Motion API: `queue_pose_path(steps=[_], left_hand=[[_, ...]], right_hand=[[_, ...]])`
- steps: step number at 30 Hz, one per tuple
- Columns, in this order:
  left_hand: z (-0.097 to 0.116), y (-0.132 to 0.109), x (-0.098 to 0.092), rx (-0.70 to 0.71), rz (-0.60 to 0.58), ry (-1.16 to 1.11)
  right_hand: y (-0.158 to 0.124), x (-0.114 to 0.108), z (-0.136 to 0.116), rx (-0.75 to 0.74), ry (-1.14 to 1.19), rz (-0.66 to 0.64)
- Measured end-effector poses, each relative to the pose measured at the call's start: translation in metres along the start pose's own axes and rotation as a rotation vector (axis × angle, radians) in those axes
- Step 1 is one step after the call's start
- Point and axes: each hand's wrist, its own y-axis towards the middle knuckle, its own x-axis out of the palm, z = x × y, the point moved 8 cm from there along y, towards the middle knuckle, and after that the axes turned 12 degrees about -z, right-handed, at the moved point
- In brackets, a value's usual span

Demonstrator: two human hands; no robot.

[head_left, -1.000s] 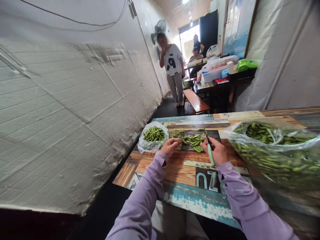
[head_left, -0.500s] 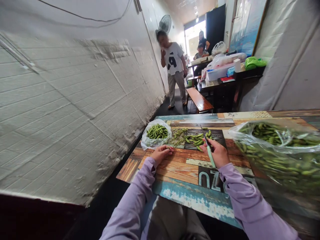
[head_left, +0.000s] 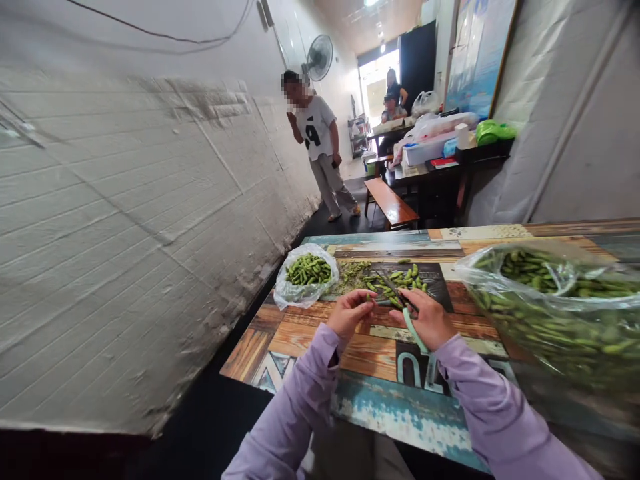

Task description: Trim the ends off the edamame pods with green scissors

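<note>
My left hand (head_left: 350, 313) pinches a green bean pod (head_left: 371, 297) just above the painted wooden table (head_left: 320, 340). My right hand (head_left: 425, 319) is closed round the pale green handle of a knife (head_left: 407, 319), whose dark blade points up-left toward the pod. Just beyond both hands lies a loose pile of green pods (head_left: 400, 280). A heap of small trimmed ends (head_left: 353, 272) sits left of that pile.
A small clear bag of pods (head_left: 306, 273) stands at the table's far left. A large plastic bag of pods (head_left: 555, 300) fills the right side. A white wall runs along the left. A person (head_left: 320, 147) stands in the aisle by a bench (head_left: 393, 203); other people sit further back.
My left hand has lifted from the table and now pinches a pod. The knife has swung left toward it. The standing person has stepped left along the wall.
</note>
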Motion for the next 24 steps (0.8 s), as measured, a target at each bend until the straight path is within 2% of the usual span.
queue_pose_path(steps=[5,9,11,16,24], left_hand=[[0.003,0.021,0.014,-0.053,-0.101,-0.090],[0.004,0.034,0.013,-0.053,-0.205,-0.075],[-0.002,0.036,0.003,-0.046,-0.184,-0.068],[-0.024,0.031,-0.023,-0.079,-0.016,-0.042],[-0.017,0.029,-0.020,-0.089,-0.034,-0.074]], right_hand=[[0.001,-0.003,0.002,0.018,0.009,-0.004],[0.002,-0.004,0.007,0.060,0.001,-0.001],[0.000,-0.002,0.007,0.064,-0.022,0.000],[-0.002,0.010,0.003,0.026,-0.094,-0.075],[-0.003,0.010,-0.011,-0.017,-0.223,-0.067]])
